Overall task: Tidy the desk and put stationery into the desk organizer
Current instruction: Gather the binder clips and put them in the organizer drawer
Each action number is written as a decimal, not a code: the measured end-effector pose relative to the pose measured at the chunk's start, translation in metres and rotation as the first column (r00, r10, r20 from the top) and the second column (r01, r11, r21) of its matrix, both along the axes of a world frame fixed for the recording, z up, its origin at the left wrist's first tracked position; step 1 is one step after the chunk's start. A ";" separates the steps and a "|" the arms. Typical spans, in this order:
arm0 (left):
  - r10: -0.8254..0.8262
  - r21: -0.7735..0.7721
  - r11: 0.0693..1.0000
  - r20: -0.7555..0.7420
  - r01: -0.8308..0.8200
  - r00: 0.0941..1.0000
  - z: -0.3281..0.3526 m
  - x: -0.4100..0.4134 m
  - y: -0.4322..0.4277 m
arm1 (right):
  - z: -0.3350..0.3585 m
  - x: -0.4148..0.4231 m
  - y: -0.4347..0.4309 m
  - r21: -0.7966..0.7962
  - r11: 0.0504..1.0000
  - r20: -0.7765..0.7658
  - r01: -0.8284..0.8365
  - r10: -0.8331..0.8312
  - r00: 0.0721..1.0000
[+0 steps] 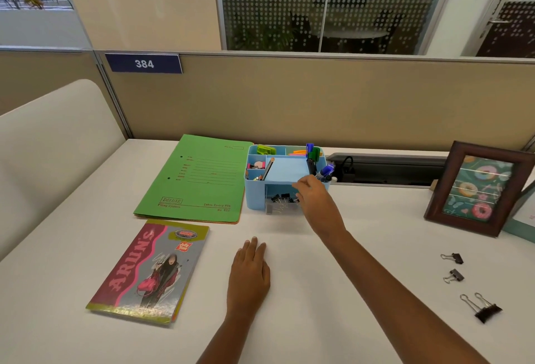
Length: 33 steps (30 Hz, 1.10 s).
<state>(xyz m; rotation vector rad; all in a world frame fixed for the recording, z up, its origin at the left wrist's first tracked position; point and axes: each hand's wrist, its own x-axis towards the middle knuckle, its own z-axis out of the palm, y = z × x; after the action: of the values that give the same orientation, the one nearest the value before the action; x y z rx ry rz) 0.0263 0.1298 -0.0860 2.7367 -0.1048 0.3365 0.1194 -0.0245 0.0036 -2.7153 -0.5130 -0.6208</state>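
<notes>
A light-blue desk organizer stands at the back middle of the white desk, holding pens, markers, sticky tabs and an eraser. Its clear front drawer is pulled out, with black binder clips inside. My right hand reaches over the drawer's right end, fingers curled at the clips; what it grips is hidden. My left hand lies flat on the desk, palm down, holding nothing. Three black binder clips lie loose at the right: a small one, another small one and a larger one.
A green file folder lies left of the organizer. A colourful notebook lies at the front left. A wooden picture frame stands at the right. A cable slot runs along the partition behind the organizer.
</notes>
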 end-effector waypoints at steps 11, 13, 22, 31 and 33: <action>0.016 0.071 0.997 -0.001 -0.016 1.000 0.000 0.001 -0.004 | -0.049 -0.058 -0.076 0.144 0.978 0.061 0.151 -0.162 0.985; 0.033 0.090 0.995 -0.006 -0.033 0.999 -0.001 0.000 -0.007 | -0.056 -0.068 -0.097 0.154 0.964 0.029 0.217 -0.224 0.974; 0.030 0.150 0.989 -0.167 -0.005 0.985 -0.006 -0.012 -0.049 | -0.068 -0.098 -0.179 0.019 0.839 -0.104 0.544 -0.539 0.836; 0.036 0.180 0.984 -0.160 -0.006 0.986 -0.005 -0.019 -0.066 | -0.073 -0.100 -0.225 -0.137 0.676 -0.346 0.724 -0.717 0.605; 0.031 0.186 0.982 -0.155 -0.002 0.987 -0.005 -0.018 -0.065 | -0.076 -0.098 -0.227 -0.085 0.717 -0.290 0.692 -0.682 0.671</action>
<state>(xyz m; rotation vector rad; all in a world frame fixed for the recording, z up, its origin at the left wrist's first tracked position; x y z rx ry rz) 0.0081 0.0650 -0.0912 2.9383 -0.0747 0.1192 0.0209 -0.2518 -0.0722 -2.8449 0.6477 -0.3384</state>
